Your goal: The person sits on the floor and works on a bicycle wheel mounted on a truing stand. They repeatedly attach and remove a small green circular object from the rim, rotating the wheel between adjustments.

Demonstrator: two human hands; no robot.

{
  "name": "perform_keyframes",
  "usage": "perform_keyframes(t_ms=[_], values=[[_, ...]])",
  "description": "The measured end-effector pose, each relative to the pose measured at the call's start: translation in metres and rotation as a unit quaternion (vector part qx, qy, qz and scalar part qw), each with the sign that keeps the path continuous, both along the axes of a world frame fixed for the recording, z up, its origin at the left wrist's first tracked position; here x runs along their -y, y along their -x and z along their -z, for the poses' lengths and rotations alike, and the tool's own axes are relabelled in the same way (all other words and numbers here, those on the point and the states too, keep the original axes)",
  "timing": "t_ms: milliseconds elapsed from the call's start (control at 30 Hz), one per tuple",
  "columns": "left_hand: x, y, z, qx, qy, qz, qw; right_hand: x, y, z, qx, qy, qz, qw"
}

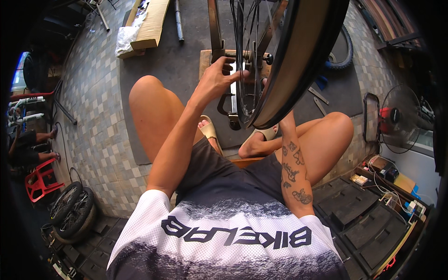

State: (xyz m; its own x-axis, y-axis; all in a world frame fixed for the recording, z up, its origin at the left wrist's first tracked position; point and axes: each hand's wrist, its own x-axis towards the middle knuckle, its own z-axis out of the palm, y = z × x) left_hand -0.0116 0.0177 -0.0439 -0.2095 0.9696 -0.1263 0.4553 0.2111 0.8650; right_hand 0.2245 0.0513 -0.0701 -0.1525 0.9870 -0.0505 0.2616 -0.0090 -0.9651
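A bicycle wheel [298, 60] with a black tyre stands upright in front of me, held in a metal truing stand [214, 28] on a wooden base [205, 63]. My left hand [218, 80] reaches to the wheel's left side. Its fingers are apart, and one extends to the spokes [241, 88]; no tool shows in it. My right hand [265, 81] is on the far right side, mostly hidden behind the tyre and rim, with only a fingertip showing by the spokes. A black knob [268, 59] sits on the stand's right side. A dark bracket arm [226, 103] hangs below my left hand.
A dark mat [186, 65] lies under the stand. An open cardboard box [151, 28] and a metal tube [179, 21] are at the far left. Flat metal tools [319, 100] and another wheel [343, 51] lie right. A fan [399, 116] stands farther right; a red stool [42, 182] is left.
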Motion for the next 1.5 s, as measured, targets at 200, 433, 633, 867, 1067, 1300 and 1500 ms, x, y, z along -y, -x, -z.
perform_keyframes(t_ms=[200,433,633,867,1067,1300,1500], values=[[0.015,0.017,0.014,0.059,-0.053,-0.11,0.991,0.013,-0.012,-0.007,0.035,0.0,0.046,0.998],[0.021,0.003,-0.026,0.056,-0.04,-0.149,0.986,0.015,-0.015,0.003,0.043,-0.009,0.042,0.998],[0.025,-0.007,-0.037,0.081,-0.082,-0.132,0.985,0.014,-0.016,0.011,0.07,-0.038,0.034,0.996],[0.023,-0.015,-0.042,0.317,-0.098,-0.036,0.943,0.013,-0.021,0.029,0.038,-0.026,0.033,0.998],[0.022,-0.024,-0.057,0.312,-0.101,-0.039,0.944,0.005,-0.022,0.053,-0.022,0.064,0.027,0.997],[0.045,-0.009,-0.103,0.265,-0.182,-0.032,0.946,0.006,-0.024,0.05,-0.052,0.112,0.038,0.992],[0.035,0.009,-0.113,0.243,-0.249,-0.053,0.936,0.006,-0.019,0.031,0.112,0.095,0.017,0.989]])
